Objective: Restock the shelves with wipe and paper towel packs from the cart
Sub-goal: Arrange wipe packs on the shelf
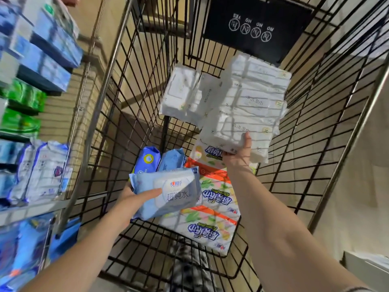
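I look down into a black wire cart [315,127]. My left hand [134,199] grips a light blue wipe pack [168,192] above the cart's near left side, thumb across its front. My right hand [240,150] holds up a large white multi-pack of wipes [248,106] from below, lifted over the middle of the cart. Another white wipe bundle [181,93] lies at the far end. Paper towel packs with orange and green print [210,216] lie on the cart floor, with two blue wipe packs [160,161] standing beside them.
Shelves [31,209] on the left hold blue, green and white wipe packs [42,169], blurred by motion. A black sign with icons [252,28] hangs on the cart's far wall. The cart's metal frame post [94,114] stands between the shelves and the basket.
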